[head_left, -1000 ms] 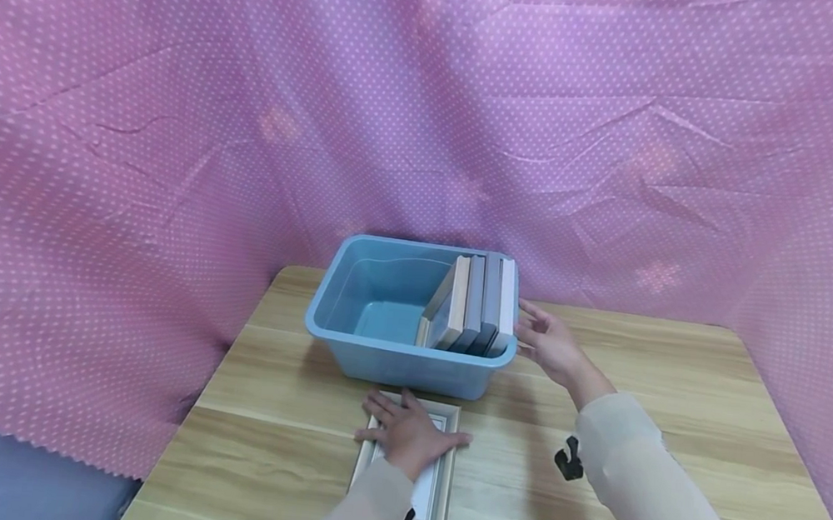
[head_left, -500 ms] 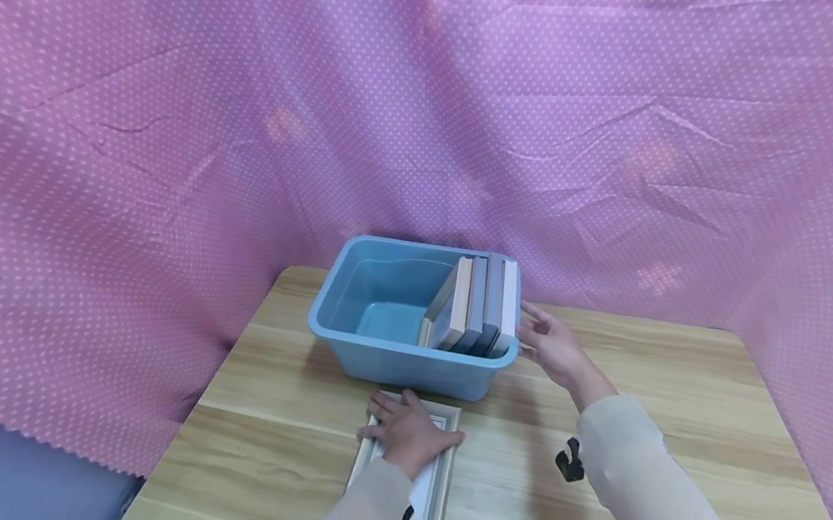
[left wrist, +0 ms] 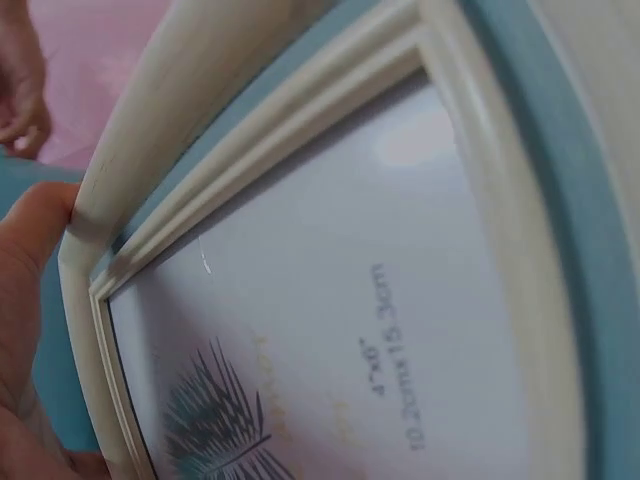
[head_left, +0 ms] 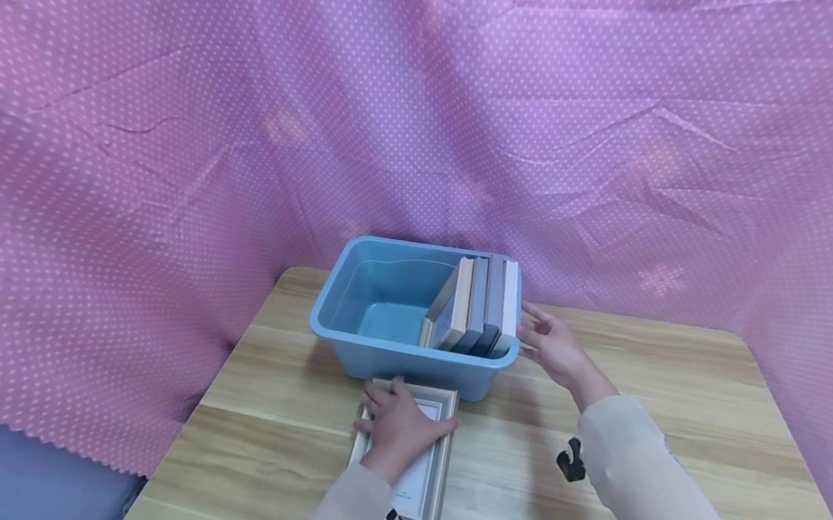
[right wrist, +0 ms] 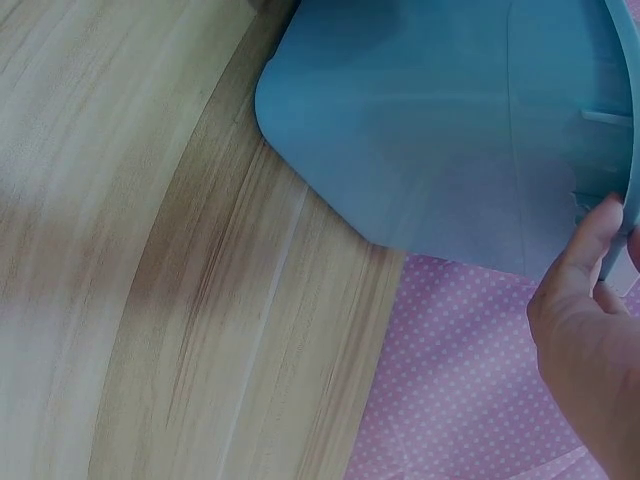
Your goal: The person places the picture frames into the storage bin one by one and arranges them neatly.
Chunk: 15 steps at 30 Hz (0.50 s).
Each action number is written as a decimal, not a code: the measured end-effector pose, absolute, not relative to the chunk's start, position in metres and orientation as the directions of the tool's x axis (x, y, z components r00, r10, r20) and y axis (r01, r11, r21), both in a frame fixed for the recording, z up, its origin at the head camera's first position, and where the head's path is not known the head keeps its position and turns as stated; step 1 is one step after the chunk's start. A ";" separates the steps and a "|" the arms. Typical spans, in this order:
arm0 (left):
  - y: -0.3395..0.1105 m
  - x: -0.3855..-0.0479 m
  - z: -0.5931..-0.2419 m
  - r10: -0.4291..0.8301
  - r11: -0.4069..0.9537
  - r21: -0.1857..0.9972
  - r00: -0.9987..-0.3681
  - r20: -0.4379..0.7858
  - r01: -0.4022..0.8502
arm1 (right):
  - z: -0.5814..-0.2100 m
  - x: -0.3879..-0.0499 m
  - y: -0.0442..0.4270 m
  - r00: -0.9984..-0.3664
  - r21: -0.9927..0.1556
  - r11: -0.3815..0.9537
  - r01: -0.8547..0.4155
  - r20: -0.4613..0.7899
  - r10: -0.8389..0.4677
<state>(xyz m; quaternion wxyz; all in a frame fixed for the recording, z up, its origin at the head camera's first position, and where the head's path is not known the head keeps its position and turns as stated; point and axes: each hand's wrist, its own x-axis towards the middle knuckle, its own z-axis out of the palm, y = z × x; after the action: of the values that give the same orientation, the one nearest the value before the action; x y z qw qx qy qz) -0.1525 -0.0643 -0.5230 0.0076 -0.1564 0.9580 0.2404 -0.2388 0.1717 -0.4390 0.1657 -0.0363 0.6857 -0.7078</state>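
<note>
A cream picture frame with a blue inner band lies face up in front of the blue plastic bin. My left hand spans its far end, thumb at the right edge and fingers toward the left edge, and grips it. In the left wrist view the frame fills most of the picture, with part of the hand at its edge. At the bin's right side my right hand holds the rim; the right wrist view shows the fingers at that rim.
Several picture frames stand side by side at the bin's right end, the leftmost leaning. The bin stands near the back of the wooden table. A pink dotted cloth hangs behind and at both sides.
My left hand and the picture frame have shifted slightly away from me, toward the bin. My right hand stays at the bin's rim.
</note>
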 end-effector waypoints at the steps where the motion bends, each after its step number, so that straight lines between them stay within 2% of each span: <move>1: -0.064 -0.152 -0.519 -0.297 0.829 0.472 -0.951 -0.082 -0.300 | -0.438 -0.240 0.173 -0.941 -0.982 -0.005 0.190 -0.181 -0.285; 15: -0.047 -0.128 -0.465 -0.335 0.703 0.647 -0.940 -0.065 -0.296 | -0.430 -0.253 0.189 -0.925 -0.978 0.005 0.208 -0.198 -0.323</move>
<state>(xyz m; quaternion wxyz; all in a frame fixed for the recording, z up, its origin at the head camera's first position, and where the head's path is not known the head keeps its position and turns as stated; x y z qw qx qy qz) -0.1280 -0.0469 -0.4650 -0.0287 -0.1710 0.9224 0.3453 -0.2525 0.1888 -0.4301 0.1884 -0.0421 0.6834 -0.7041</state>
